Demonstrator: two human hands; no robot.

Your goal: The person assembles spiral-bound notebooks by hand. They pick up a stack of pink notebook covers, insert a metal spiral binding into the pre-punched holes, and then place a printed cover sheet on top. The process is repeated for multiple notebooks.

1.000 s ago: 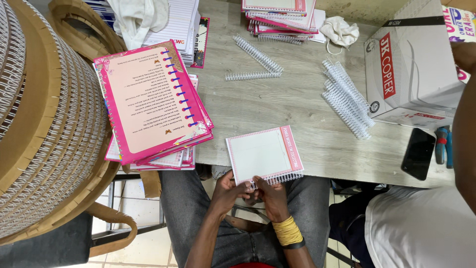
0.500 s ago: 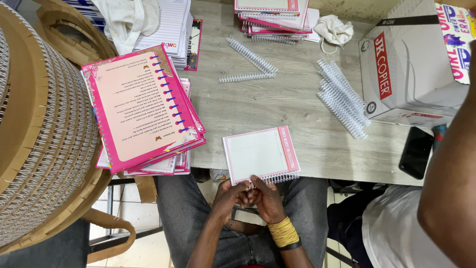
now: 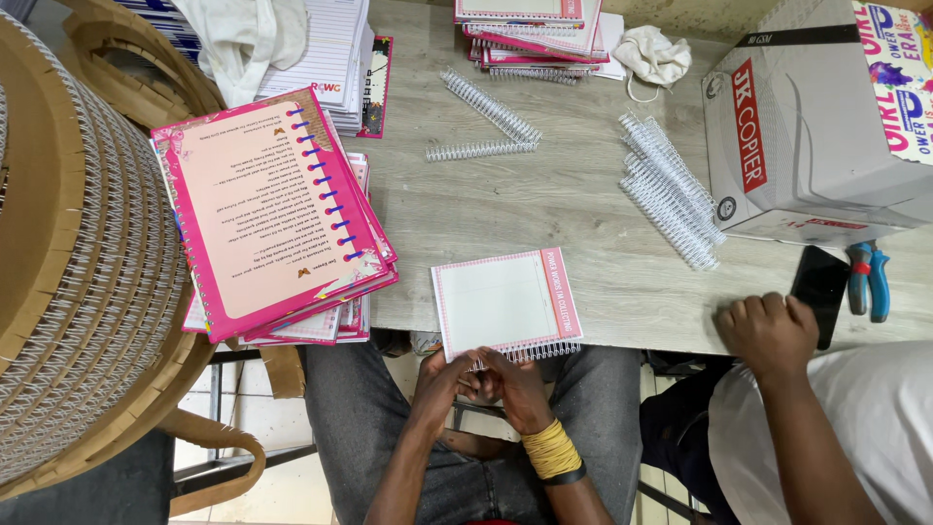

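Your left hand [image 3: 442, 374] and right hand [image 3: 515, 379] pinch the wire binding of the notebook [image 3: 505, 303] at the table [image 3: 583, 175] edge. Loose coils [image 3: 671, 190] lie beyond; a co-worker's hand [image 3: 768, 331] rests alongside, near a phone [image 3: 818, 282].

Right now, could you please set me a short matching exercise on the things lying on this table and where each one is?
Things:
1. small pink notebook
2. loose wire coils
3. grey paper box
4. black phone

Places:
A. far right of the table
B. at the near edge, by both hands
C. beside the blue-handled pliers
D. left of the box

Pairs: 1-B, 2-D, 3-A, 4-C
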